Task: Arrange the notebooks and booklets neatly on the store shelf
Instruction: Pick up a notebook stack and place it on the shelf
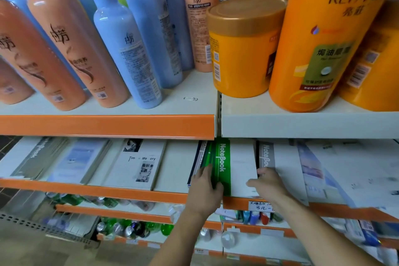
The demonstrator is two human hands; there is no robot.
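A stack of white notebooks with a green "NoteBook" spine band [223, 164] lies on the middle shelf [95, 189]. My left hand [204, 188] holds the stack's left edge, fingers on the green band and thumb curled round its front corner. My right hand [266, 182] holds the stack's right front edge, fingers curled over the white cover. To the right lies a grey-banded "NoteBook" stack [266, 155], overlapped by pale blue booklets [319, 170]. Left of the hands lie a "Time Memory" notebook [138, 164], a pale blue notebook stack [79, 160] and a grey notebook stack [38, 157].
The upper shelf [108, 126] overhangs the notebooks and carries peach and blue bottles [129, 49] and orange jars [244, 49]. A paper clip [190, 98] lies on it. Lower shelves hold green bottles and cans [133, 228]. A handwritten price tag [260, 206] hangs below my right hand.
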